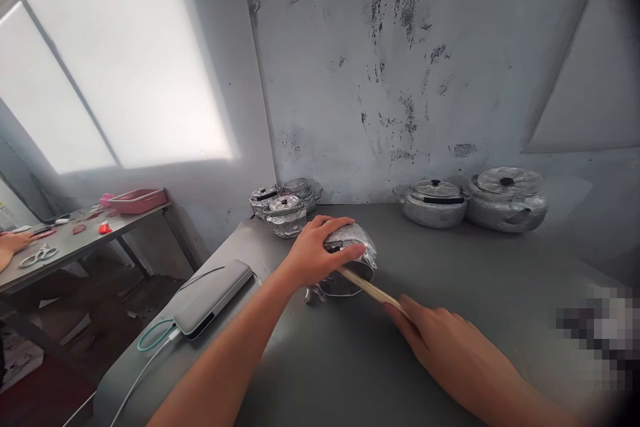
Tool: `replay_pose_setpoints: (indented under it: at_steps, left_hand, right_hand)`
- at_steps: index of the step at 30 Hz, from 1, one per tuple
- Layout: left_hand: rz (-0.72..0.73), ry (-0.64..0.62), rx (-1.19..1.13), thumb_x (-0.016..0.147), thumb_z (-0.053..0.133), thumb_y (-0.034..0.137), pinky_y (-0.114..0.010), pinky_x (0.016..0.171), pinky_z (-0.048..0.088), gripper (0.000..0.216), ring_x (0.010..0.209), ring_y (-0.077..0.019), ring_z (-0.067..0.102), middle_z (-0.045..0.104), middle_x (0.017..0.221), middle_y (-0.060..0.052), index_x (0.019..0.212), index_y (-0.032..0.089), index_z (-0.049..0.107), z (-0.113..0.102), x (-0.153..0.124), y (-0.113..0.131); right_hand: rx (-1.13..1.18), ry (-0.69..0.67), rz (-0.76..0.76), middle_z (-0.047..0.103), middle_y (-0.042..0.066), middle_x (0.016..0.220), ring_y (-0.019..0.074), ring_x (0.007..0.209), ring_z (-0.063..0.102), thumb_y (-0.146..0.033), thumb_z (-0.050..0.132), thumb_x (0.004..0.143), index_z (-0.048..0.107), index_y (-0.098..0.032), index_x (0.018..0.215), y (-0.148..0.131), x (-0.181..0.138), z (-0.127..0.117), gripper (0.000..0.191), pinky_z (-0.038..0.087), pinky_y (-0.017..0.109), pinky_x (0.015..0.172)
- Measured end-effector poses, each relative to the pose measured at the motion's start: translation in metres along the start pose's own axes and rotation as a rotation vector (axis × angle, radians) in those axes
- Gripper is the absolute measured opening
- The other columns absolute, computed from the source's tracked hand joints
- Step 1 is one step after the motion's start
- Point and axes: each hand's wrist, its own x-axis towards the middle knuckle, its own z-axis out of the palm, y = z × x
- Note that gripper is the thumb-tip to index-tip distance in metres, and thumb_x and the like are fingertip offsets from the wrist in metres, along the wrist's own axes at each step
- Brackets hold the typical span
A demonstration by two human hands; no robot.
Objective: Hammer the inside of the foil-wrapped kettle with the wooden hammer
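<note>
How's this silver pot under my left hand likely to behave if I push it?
The silver pot may rock or roll, since its rounded body is tipped with the mouth toward you. Its thin rim suggests it's light for its size; the shiny metal could feel slippery.

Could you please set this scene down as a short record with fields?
Left hand: holds a pot, its mouth toward the camera
Right hand: grips a stick, far end at the pot
Back left: small pots
Back right: two lidded pots
Front left: power bank, cable plugged in
Side table: pink bin, scissors, another person's hand
</note>
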Motion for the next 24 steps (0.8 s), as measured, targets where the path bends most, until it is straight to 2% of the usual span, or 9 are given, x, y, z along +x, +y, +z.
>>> replay_pose_setpoints:
  at_steps: [5, 11, 17, 24]
  left_hand:
    - [0.006, 0.008, -0.001, 0.089, 0.064, 0.066, -0.043, 0.113, 0.043, 0.055, 0.129, -0.0303, 0.055, 0.057, 0.138, -0.005, 0.136, 0.038, 0.064, -0.0003, 0.0008, -0.0014]
    - [-0.016, -0.017, -0.002, 0.088, 0.063, 0.068, -0.043, 0.109, 0.047, 0.057, 0.127, -0.0308, 0.056, 0.057, 0.137, -0.005, 0.137, 0.039, 0.063, -0.0008, 0.0000, -0.0008]
    - [-0.008, -0.014, -0.006, 0.091, 0.064, 0.063, -0.042, 0.110, 0.045, 0.053, 0.126, -0.0291, 0.057, 0.058, 0.136, -0.004, 0.137, 0.038, 0.063, -0.0017, 0.0005, -0.0028]
    - [-0.005, -0.017, -0.004, 0.090, 0.064, 0.063, -0.042, 0.110, 0.045, 0.053, 0.126, -0.0296, 0.057, 0.058, 0.136, -0.005, 0.137, 0.039, 0.063, -0.0024, 0.0003, -0.0023]
  right_hand:
    - [0.006, -0.016, -0.017, 0.072, 0.004, 0.074, 0.0303, 0.069, 0.072, -0.047, 0.026, 0.108, 0.051, -0.027, 0.082, -0.0014, 0.0007, -0.0008, 0.041, 0.032, 0.034, 0.058]
    - [0.036, -0.002, -0.006, 0.069, 0.002, 0.070, 0.0246, 0.060, 0.065, -0.049, 0.020, 0.108, 0.045, -0.027, 0.079, -0.0027, -0.0022, -0.0043, 0.044, 0.031, 0.032, 0.054]
    - [0.033, -0.011, -0.014, 0.071, 0.005, 0.074, 0.0273, 0.064, 0.068, -0.046, 0.027, 0.107, 0.051, -0.026, 0.080, -0.0050, -0.0021, -0.0048, 0.042, 0.029, 0.033, 0.055]
    - [0.041, 0.008, 0.000, 0.070, 0.003, 0.073, 0.0240, 0.060, 0.064, -0.050, 0.022, 0.108, 0.049, -0.027, 0.081, -0.0040, -0.0027, -0.0041, 0.045, 0.028, 0.032, 0.054]
